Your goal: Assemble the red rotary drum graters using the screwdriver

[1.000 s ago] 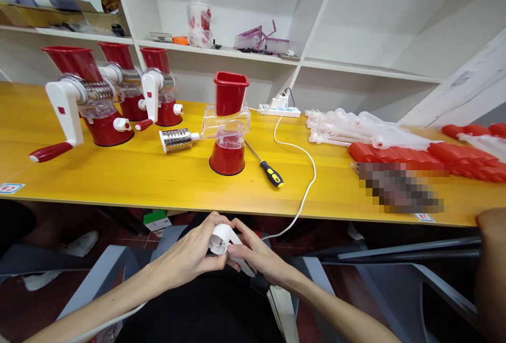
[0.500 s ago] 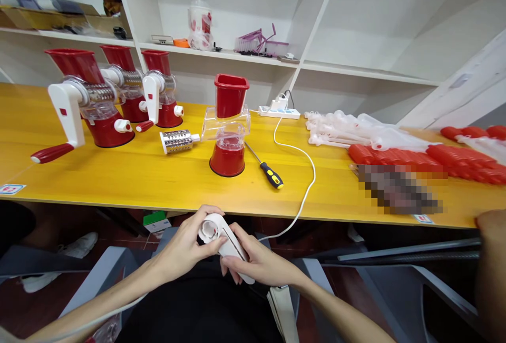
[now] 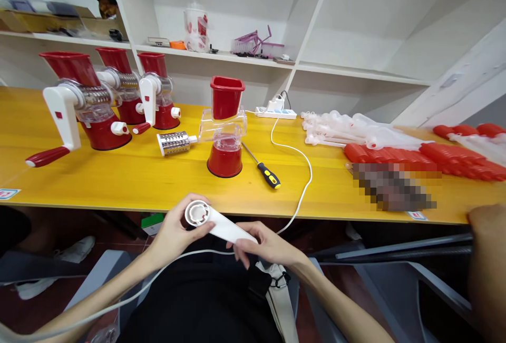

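Between my two hands, just in front of the table edge, is a white crank arm (image 3: 223, 227) with a round socket facing up at its left end. My left hand (image 3: 176, 229) is closed around the socket end, thumb along its side. The other end lies in the grip of my right hand (image 3: 263, 243). Beyond them on the table stands a rotary grater body (image 3: 225, 158) with a red hopper and clear housing, no crank on it. A metal grating drum (image 3: 174, 143) lies to its left. A screwdriver (image 3: 269, 175) with a black and yellow handle lies to its right.
Several complete red and white graters (image 3: 105, 127) stand at the left. White crank arms in plastic (image 3: 348, 127) and red handles (image 3: 387, 154) lie at the right. A white cable (image 3: 310, 174) runs from a power strip (image 3: 276, 113) over the table edge. Another person's arm (image 3: 488, 258) rests at the right.
The crank arm has been raised slightly to the left and rolled, so its slotted side no longer shows and its smooth side and socket face me. Both hands keep hold of it.
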`<state>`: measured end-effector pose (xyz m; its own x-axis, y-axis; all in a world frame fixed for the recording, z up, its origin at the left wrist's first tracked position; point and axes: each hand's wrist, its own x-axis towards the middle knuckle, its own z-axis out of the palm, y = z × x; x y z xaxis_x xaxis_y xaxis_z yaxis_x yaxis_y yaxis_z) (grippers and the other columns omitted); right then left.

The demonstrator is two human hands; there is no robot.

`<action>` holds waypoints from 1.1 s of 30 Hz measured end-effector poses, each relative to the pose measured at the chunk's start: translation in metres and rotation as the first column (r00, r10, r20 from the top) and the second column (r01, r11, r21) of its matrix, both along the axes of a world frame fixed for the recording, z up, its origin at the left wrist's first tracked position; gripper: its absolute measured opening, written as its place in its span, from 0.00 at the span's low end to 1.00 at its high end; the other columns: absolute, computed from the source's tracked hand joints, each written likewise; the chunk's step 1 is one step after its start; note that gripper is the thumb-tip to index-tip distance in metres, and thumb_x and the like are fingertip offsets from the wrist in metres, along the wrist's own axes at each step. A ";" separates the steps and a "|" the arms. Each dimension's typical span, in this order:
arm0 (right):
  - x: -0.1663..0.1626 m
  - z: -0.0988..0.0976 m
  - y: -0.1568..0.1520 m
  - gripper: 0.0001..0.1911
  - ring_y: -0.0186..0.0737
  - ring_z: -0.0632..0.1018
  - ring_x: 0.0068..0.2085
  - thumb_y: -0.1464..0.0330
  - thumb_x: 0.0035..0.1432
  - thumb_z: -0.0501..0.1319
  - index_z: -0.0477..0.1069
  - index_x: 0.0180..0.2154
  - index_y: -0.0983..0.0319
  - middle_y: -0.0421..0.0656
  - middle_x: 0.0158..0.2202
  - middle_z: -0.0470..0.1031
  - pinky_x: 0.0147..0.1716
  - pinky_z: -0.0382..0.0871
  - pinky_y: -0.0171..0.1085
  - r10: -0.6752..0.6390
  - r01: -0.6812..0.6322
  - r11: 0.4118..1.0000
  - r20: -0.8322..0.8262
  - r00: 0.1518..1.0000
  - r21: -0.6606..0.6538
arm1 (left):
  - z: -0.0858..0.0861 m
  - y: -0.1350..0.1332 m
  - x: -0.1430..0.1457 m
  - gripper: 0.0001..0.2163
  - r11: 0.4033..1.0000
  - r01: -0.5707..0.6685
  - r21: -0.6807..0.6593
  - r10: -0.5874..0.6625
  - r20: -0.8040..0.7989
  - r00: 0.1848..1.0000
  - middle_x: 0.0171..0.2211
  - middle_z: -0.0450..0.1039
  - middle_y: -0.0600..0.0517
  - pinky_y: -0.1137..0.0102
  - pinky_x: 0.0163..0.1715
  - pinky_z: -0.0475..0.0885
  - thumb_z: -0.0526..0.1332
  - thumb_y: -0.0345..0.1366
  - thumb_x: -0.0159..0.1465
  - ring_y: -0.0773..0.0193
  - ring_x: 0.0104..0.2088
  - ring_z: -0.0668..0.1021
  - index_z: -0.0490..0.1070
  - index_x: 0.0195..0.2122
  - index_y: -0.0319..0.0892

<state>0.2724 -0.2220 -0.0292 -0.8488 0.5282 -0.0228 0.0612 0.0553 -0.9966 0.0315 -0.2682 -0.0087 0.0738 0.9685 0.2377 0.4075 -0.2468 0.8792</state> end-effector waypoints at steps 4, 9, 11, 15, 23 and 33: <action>0.005 0.007 0.001 0.21 0.33 0.63 0.28 0.51 0.65 0.59 0.71 0.32 0.63 0.37 0.25 0.63 0.31 0.57 0.34 -0.165 0.127 0.943 0.102 0.981 0.309 | 0.012 -0.002 -0.008 0.11 0.981 0.086 0.176 -0.024 -0.330 0.944 0.49 0.75 0.48 0.64 0.47 0.70 0.64 0.43 0.64 0.58 0.47 0.77 0.71 0.44 0.45; 0.001 0.012 -0.011 0.11 0.36 0.66 0.33 0.61 0.63 0.63 0.68 0.32 0.61 0.36 0.27 0.66 0.43 0.59 0.39 -0.139 -0.027 0.782 0.217 0.966 0.623 | 0.020 -0.012 -0.005 0.13 0.932 0.363 0.008 -0.273 -0.645 0.714 0.41 0.79 0.50 0.67 0.40 0.68 0.59 0.48 0.69 0.58 0.40 0.80 0.74 0.47 0.46; 0.000 0.014 -0.015 0.10 0.34 0.65 0.30 0.63 0.63 0.63 0.67 0.31 0.61 0.35 0.26 0.66 0.45 0.59 0.40 -0.100 -0.079 0.754 0.233 0.967 0.652 | 0.019 -0.016 -0.001 0.14 0.897 0.432 -0.090 -0.385 -0.640 0.665 0.36 0.79 0.53 0.70 0.32 0.65 0.57 0.49 0.70 0.61 0.34 0.79 0.74 0.43 0.45; -0.001 0.014 -0.018 0.13 0.34 0.65 0.29 0.61 0.66 0.60 0.68 0.31 0.61 0.37 0.26 0.66 0.45 0.59 0.41 -0.121 -0.094 0.703 0.249 0.961 0.705 | 0.017 -0.018 0.003 0.15 0.898 0.435 -0.071 -0.379 -0.627 0.681 0.31 0.76 0.53 0.70 0.29 0.61 0.55 0.48 0.71 0.62 0.30 0.77 0.71 0.38 0.43; -0.003 0.010 -0.022 0.15 0.32 0.62 0.27 0.61 0.68 0.56 0.65 0.30 0.62 0.34 0.24 0.61 0.43 0.57 0.40 -0.163 -0.086 0.622 0.236 0.958 0.779 | 0.011 -0.020 -0.001 0.15 0.910 0.416 -0.005 -0.335 -0.599 0.727 0.34 0.76 0.51 0.70 0.33 0.64 0.53 0.49 0.71 0.61 0.33 0.78 0.74 0.42 0.46; 0.000 0.013 -0.020 0.15 0.32 0.62 0.26 0.61 0.67 0.56 0.62 0.29 0.61 0.35 0.23 0.62 0.41 0.57 0.39 -0.198 -0.045 0.617 0.211 0.957 0.786 | 0.013 -0.017 0.007 0.15 0.913 0.407 -0.034 -0.342 -0.611 0.714 0.29 0.74 0.54 0.68 0.27 0.55 0.52 0.48 0.72 0.64 0.27 0.75 0.70 0.36 0.45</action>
